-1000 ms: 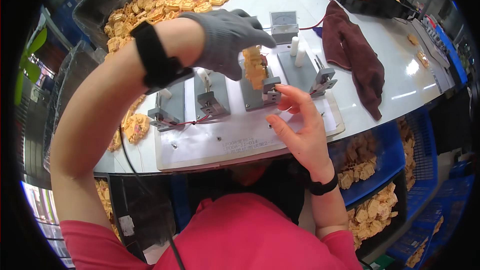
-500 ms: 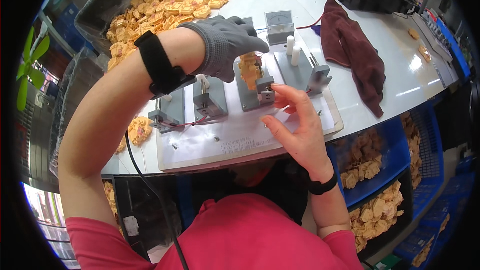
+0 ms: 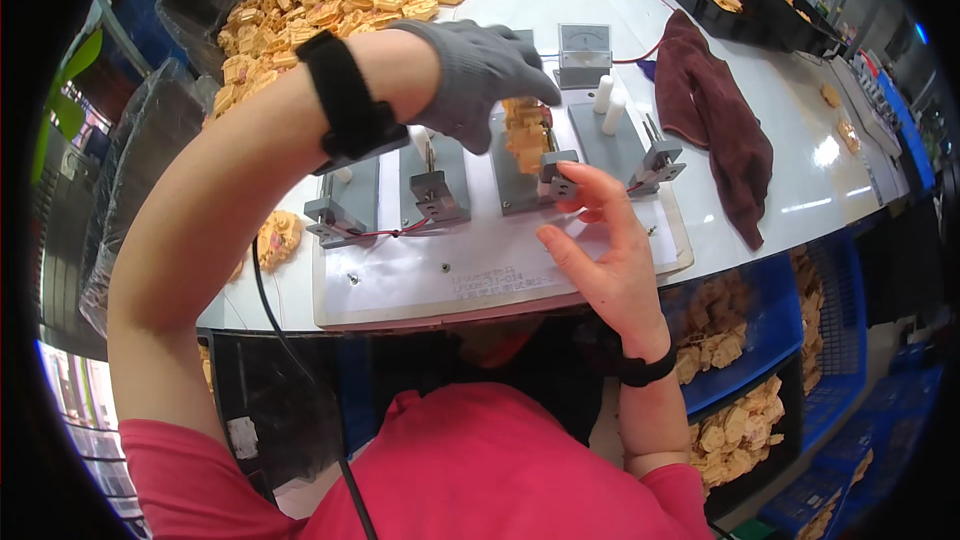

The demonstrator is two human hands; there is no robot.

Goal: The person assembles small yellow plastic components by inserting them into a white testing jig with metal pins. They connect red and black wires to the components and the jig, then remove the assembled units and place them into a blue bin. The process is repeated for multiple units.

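My left hand (image 3: 480, 75), in a grey glove with a black wrist strap, reaches across a white fixture board (image 3: 480, 270). Its bent fingers lie over the top of an orange moulded part (image 3: 525, 135) that sits on the third grey fixture (image 3: 515, 190). Whether the glove grips the part is hidden. My bare right hand (image 3: 605, 255) is at the board's front, fingers spread. Its fingertips touch the small grey clamp (image 3: 555, 168) at the front of that fixture.
Other grey fixtures (image 3: 435, 190) and two white pegs (image 3: 608, 95) stand on the board, a small meter (image 3: 585, 45) behind. A heap of orange parts (image 3: 320, 10) lies far left, a dark red cloth (image 3: 720, 130) right, a black tray (image 3: 740, 0) beyond. Blue bins (image 3: 760, 310) hold parts below.
My right hand's fingertips have come closer onto the grey clamp. The gloved left hand stays over the orange part, and the view has shifted a little.
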